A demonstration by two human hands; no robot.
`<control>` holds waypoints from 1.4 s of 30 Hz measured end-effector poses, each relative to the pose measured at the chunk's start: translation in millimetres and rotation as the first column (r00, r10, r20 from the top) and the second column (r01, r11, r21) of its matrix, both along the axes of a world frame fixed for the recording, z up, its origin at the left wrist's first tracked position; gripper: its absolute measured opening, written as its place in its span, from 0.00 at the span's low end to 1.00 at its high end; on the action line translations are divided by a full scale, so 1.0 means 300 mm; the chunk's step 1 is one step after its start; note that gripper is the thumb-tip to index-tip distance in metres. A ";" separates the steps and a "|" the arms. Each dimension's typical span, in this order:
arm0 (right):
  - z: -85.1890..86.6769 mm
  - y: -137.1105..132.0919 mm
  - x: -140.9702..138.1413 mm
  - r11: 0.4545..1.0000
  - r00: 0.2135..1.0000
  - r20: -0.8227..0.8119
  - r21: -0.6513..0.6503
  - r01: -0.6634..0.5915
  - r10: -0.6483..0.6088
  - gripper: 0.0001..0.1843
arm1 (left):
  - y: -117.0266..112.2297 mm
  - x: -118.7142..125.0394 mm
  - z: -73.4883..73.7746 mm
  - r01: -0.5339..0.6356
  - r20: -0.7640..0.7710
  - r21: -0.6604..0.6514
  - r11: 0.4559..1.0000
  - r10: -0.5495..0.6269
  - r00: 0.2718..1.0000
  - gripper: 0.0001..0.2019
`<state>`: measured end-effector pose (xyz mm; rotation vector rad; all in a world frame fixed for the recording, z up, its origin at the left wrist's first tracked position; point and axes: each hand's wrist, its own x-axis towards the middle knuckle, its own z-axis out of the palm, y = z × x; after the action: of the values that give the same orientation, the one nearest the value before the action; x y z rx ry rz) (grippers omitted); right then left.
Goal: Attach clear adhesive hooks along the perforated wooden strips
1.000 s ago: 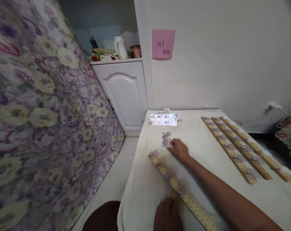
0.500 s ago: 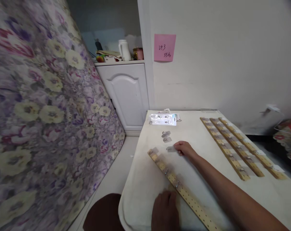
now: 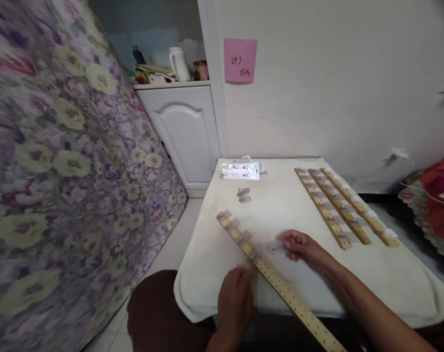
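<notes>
Between the fingertips of my right hand (image 3: pixel 299 247) is a small clear adhesive hook (image 3: pixel 275 246), slightly blurred. It is held over the table, to the right of a long wooden strip (image 3: pixel 284 288) with rows of holes. Several clear-backed metal hooks (image 3: pixel 240 240) sit along the strip's far part; its near end sticks out past the table edge. My left hand (image 3: pixel 234 298) lies with curled fingers close to the strip's left side, and what is inside them is hidden. Loose hooks (image 3: pixel 244 194) lie farther back on the cloth.
A clear hook package (image 3: pixel 239 171) lies at the table's back left. Three wooden strips (image 3: pixel 322 208) carrying hooks lie side by side on the right. The white cloth-covered table (image 3: pixel 198 278) ends near my lap. A floral curtain (image 3: pixel 78 186) hangs on the left.
My right hand has drawn a hook away from the loose ones, toward me and beside the strip. My left hand stays by the strip. The view has shifted.
</notes>
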<state>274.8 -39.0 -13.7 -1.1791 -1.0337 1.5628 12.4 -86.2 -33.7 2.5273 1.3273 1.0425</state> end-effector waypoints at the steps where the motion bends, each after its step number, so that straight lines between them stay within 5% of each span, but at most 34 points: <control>1: 0.002 -0.023 -0.010 0.999 0.999 -0.003 0.004 -0.036 0.036 0.16 | -0.009 0.005 -0.002 0.017 0.028 -0.009 1.000 -0.017 0.999 0.16; 6: -0.003 -0.095 -0.079 0.983 0.982 0.051 -0.010 -0.181 0.181 0.14 | -0.065 0.043 -0.010 0.083 0.050 -0.065 0.994 -0.080 0.996 0.19; 42: -0.005 -0.089 -0.130 0.992 0.958 0.258 -0.047 -0.113 0.121 0.08 | -0.072 0.060 -0.023 0.071 -0.048 -0.004 0.997 -0.071 0.996 0.26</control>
<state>235.7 -65.9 -15.3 -1.3948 -1.2744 1.5466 30.4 -107.7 -40.6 2.5933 1.2390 0.9715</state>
